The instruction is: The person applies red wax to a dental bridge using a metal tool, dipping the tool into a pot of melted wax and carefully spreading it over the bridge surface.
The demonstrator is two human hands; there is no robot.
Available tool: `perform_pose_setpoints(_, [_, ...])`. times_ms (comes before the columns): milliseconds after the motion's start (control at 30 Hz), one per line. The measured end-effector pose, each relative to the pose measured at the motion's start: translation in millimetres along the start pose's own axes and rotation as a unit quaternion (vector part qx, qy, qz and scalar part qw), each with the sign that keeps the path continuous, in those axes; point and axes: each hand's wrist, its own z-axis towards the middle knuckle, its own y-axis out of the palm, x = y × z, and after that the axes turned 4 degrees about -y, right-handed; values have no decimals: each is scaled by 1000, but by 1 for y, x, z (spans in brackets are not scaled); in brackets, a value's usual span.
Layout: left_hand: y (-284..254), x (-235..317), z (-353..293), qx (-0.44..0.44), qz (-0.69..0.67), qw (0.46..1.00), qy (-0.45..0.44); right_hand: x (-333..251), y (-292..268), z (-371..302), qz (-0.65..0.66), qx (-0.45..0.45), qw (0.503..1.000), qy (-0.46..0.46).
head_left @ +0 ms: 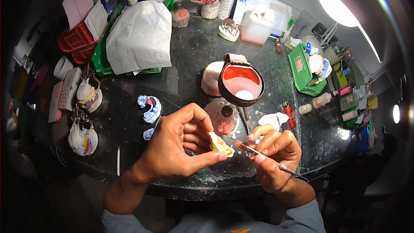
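Note:
Between the thumb and index finger of my left hand (181,142) is a small yellow dental cast (220,146), held above the front part of the dark bench. My right hand (276,157) is closed round a thin metal carving instrument (282,167), gripped like a pen. The instrument's tip points left and sits close to the cast; I cannot tell whether they touch. Behind the cast stands a glass burner (222,116) with a dark cap and pinkish contents. A round dark pan of red and pink wax (242,82) is just beyond it.
Blue impressions (149,108) lie left of my hand, beside two plaster models on articulators (84,138). A red lighter (289,114) and a white piece (273,120) lie to the right. Green trays (302,71) stand at both sides. Bottles and a bright lamp (338,4) are at the back.

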Motion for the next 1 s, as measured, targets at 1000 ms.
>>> perform_pose_setpoints(1000, [24, -29, 2, 147, 53, 969, 190, -3, 0, 5, -187, -69, 966, -165])
